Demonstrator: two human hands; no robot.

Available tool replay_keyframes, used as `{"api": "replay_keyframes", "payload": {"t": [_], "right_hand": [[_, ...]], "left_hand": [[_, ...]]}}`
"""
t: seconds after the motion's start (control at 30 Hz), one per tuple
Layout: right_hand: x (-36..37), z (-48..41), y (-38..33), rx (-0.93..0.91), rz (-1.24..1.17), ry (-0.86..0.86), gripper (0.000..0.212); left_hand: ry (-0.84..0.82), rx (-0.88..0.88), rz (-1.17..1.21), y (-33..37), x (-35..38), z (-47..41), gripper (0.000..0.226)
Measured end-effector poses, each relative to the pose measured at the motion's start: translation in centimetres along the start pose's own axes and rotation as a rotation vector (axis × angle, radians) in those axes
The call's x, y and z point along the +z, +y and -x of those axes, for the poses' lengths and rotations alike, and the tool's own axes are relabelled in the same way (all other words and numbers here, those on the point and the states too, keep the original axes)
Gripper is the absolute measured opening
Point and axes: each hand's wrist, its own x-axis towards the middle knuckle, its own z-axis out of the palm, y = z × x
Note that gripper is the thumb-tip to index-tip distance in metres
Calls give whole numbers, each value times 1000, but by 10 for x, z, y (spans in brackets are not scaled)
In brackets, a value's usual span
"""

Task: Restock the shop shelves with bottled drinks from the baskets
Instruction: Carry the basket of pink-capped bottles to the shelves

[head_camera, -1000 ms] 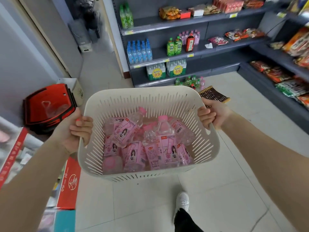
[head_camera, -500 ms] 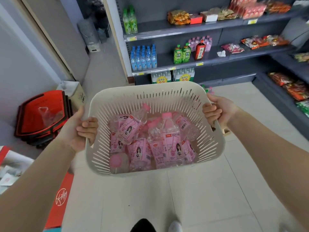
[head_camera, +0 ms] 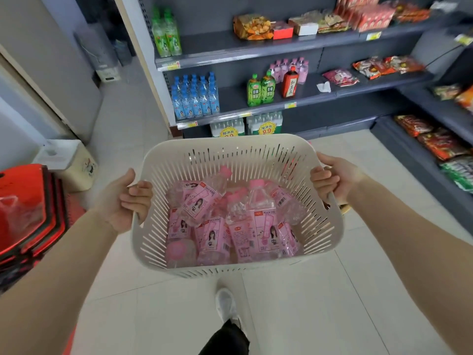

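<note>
Your white shoe (head_camera: 225,303) is on the pale floor tiles (head_camera: 294,303) just under the near wall of the cream slotted basket (head_camera: 230,146), which you carry in front of you with its long axis running left to right between your hands. Your left hand (head_camera: 122,201) grips the left rim, fingers curled over into the basket, and your right hand (head_camera: 335,178) grips the right rim the same way. Inside, the pink peach soda bottles (head_camera: 261,221) lie piled on their sides, most with caps pointing away from you toward the shelves (one at the near left corner shows you a round pink end). To your left sits a stack of red baskets (head_camera: 25,208). Beyond the far rim stands the grey shelving (head_camera: 256,51), holding blue-capped bottles (head_camera: 195,98), green tea bottles (head_camera: 261,90) and more pink bottles (head_camera: 289,67) standing upright.
</note>
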Motion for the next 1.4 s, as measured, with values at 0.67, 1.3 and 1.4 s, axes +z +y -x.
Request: {"api": "replay_keyframes", "payload": {"t": [0.67, 1.3, 1.4], "right_hand": [[-21, -239, -197, 76, -158, 44, 55], [-82, -485, -327, 163, 10, 82, 58], [-95, -534, -310, 164, -14, 97, 58]], "left_hand": [[69, -106, 23, 274, -90, -141, 61], [65, 62, 169, 384, -267, -260, 90], [62, 35, 155, 398, -319, -263, 92]]}}
